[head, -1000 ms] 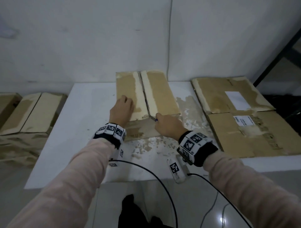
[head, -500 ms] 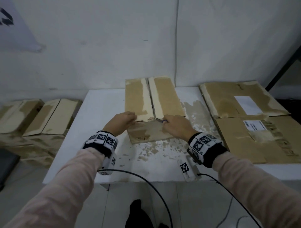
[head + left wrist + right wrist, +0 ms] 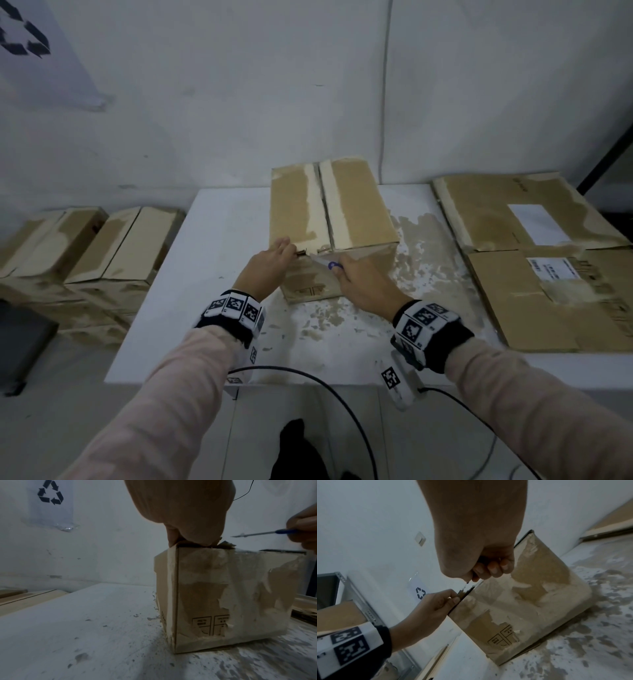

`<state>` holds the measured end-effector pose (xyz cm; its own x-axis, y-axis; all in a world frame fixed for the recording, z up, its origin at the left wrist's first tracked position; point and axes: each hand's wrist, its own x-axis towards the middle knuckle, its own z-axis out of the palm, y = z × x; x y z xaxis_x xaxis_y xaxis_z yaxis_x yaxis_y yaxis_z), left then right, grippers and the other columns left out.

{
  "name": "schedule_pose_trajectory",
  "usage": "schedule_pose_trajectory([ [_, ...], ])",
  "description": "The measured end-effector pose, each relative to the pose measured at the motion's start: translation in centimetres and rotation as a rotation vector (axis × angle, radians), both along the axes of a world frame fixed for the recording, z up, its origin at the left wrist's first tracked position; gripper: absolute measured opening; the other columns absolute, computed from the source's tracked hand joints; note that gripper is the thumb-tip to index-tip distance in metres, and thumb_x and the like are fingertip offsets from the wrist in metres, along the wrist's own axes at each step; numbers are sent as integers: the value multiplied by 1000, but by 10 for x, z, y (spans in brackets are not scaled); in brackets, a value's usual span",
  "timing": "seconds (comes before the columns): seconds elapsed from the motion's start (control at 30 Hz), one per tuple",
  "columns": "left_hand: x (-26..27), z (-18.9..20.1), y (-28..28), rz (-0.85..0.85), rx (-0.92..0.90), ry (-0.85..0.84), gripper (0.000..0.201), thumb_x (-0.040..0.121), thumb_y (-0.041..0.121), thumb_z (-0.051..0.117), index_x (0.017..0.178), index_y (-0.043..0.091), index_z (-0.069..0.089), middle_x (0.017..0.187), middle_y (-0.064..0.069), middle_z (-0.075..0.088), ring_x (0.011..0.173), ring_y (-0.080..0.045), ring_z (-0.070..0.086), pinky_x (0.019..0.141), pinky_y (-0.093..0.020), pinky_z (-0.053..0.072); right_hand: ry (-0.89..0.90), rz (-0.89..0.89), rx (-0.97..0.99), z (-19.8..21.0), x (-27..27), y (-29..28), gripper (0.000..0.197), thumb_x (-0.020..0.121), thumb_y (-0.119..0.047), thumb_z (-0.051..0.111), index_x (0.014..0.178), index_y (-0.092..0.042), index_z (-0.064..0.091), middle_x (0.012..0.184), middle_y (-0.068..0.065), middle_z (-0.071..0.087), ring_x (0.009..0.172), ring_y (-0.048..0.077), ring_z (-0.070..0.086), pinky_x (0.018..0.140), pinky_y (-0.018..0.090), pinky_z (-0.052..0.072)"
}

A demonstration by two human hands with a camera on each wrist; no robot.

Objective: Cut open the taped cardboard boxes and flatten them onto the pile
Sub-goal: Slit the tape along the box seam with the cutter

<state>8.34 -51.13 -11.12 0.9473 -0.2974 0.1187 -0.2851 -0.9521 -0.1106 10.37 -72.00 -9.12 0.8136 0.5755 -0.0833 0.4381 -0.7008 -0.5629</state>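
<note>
While left hand (image 3: 270,265) pinches box (image 3: 356,209) flap, right hand (image 3: 363,281) holds cutter (image 3: 262,533).

Both arms extended forward, left hand (image 3: 270,265) fingers pinching, right hand (image 3: 363,282) curled in a grip

A: Head view looks forward and down over both arms at the table (image 3: 212,274); the box (image 3: 356,205) sits mid-frame, not close.

B: Left wrist view sits low and near, facing the box (image 3: 223,595); right wrist view is tilted; all three share that box (image 3: 530,601).
</note>
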Motion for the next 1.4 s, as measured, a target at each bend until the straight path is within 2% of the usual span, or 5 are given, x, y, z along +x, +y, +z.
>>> schedule_pose_trajectory([
  [0.53, 12, -15, -7, -56, 11, -152, 38, 50, -2, 90, 78, 3, 64, 90, -20, 71, 87, -26, 71, 33, -24, 43, -51, -141, -130, -6, 3, 24, 36, 103, -27, 33, 77, -8, 49, 66, 4, 48, 65, 24, 51, 58, 30, 38],
  [0.73, 12, -16, -6, -67, 2, -207, 33, 56, 3, 89, 77, 4, 65, 92, -19, 71, 88, -25, 71, 35, -24, 45, -81, -119, -104, -2, 1, 29, 29, 102, -26, 36, 81, -10, 48, 78, 9, 55, 72, 25, 53, 62, 31, 39],
  [1.0, 11, -18, -7, -67, -53, -236, 28, 62, 2, 86, 78, 3, 64, 94, -20, 71, 89, -26, 71, 35, -25, 45, -36, -135, -119, 1, 8, 37, 38, 101, -23, 38, 69, -7, 51, 62, 4, 47, 62, 24, 48, 56, 28, 35],
  [1.17, 9, -15, -10, -53, -85, -282, 29, 59, 1, 87, 73, 5, 62, 89, -17, 71, 77, -21, 71, 33, -22, 41, -23, -130, -94, 0, 10, 33, 31, 99, -20, 41, 87, -2, 65, 65, 4, 51, 60, 21, 48, 47, 29, 31],
  [1.4, 7, -16, -15, -31, -103, -261, 34, 54, 0, 89, 75, 5, 63, 91, -17, 72, 83, -21, 72, 33, -23, 43, -78, -206, -202, 7, 16, 24, 33, 101, -21, 41, 71, -8, 50, 57, -1, 40, 65, 21, 48, 53, 27, 31],
])
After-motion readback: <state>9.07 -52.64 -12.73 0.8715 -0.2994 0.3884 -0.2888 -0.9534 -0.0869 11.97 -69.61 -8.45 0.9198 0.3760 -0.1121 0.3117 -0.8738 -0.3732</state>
